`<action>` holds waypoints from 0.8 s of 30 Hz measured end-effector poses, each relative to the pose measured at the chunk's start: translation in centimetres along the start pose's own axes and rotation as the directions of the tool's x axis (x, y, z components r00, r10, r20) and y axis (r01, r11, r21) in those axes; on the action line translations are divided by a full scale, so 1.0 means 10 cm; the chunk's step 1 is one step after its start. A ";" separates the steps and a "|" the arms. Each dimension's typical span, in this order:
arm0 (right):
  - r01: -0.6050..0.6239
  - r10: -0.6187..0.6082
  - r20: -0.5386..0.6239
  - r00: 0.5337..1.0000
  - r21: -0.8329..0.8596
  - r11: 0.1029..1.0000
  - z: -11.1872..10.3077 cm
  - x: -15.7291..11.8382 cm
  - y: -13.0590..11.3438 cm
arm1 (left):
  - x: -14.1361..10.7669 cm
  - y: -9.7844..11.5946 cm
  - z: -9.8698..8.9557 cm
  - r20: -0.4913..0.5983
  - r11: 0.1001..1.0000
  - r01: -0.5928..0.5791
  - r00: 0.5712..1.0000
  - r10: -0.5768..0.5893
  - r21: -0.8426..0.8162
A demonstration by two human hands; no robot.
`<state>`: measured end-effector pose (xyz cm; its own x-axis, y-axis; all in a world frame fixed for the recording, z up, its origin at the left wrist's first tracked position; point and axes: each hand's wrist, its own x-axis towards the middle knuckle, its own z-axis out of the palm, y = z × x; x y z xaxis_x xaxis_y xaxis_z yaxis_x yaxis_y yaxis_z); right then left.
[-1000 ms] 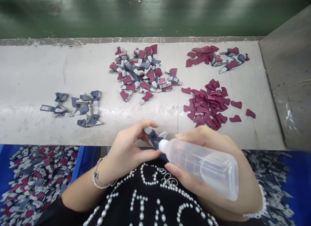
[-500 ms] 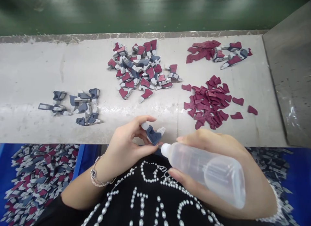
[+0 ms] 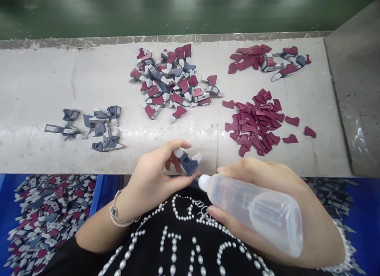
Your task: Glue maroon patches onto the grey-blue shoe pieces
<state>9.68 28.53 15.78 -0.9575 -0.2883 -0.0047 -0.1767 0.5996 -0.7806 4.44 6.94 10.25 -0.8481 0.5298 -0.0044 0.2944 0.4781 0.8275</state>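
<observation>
Holding a grey-blue moulded piece [image 3: 187, 164] pinched in the left grip [image 3: 152, 171] at the near edge of the table [image 3: 38, 82]; right grip [image 3: 261, 205] closed around a translucent squeeze bottle [image 3: 255, 214], nozzle just beside the piece. Mixed pile [image 3: 169, 82], burgundy pile [image 3: 252, 123] and grey-blue pile [image 3: 95, 127] lie on the table; blue bin [image 3: 97, 197] below is heaped with more pieces.

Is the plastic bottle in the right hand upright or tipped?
Tipped: the bottle lies nearly sideways in the right hand, nozzle toward the left hand.

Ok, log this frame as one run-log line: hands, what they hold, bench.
left hand: holds grey-blue part | right hand: holds plastic bottle, tip beside part | bench: maroon pieces, mixed pile
</observation>
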 end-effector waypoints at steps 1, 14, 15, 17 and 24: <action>0.000 0.000 0.002 1.000 0.000 1.000 0.00 0.00 0.00 | 0.00 0.00 0.00 -0.011 0.999 -0.017 1.000 0.017 0.042; -0.018 0.016 -0.059 0.998 -0.031 0.999 -0.01 0.01 -0.01 | 0.03 0.04 0.02 -0.069 0.986 -0.059 0.995 0.071 0.154; -0.022 0.020 -0.061 0.998 -0.029 0.999 -0.01 0.01 -0.01 | 0.02 0.05 0.02 -0.068 0.986 -0.062 0.995 0.073 0.153; -0.031 0.031 -0.070 0.997 0.003 1.000 -0.03 0.01 -0.01 | 0.02 0.05 0.02 -0.062 0.988 -0.069 0.995 0.078 0.140; -0.031 0.037 -0.133 0.990 0.044 0.999 -0.05 0.03 -0.01 | 0.03 0.04 0.01 -0.041 0.992 -0.068 0.997 0.072 0.103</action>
<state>9.28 28.81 16.17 -0.9852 -0.1641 0.0496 -0.1364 0.5752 -0.8066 4.36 7.32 10.49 -0.8419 0.5339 0.0784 0.3949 0.5105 0.7638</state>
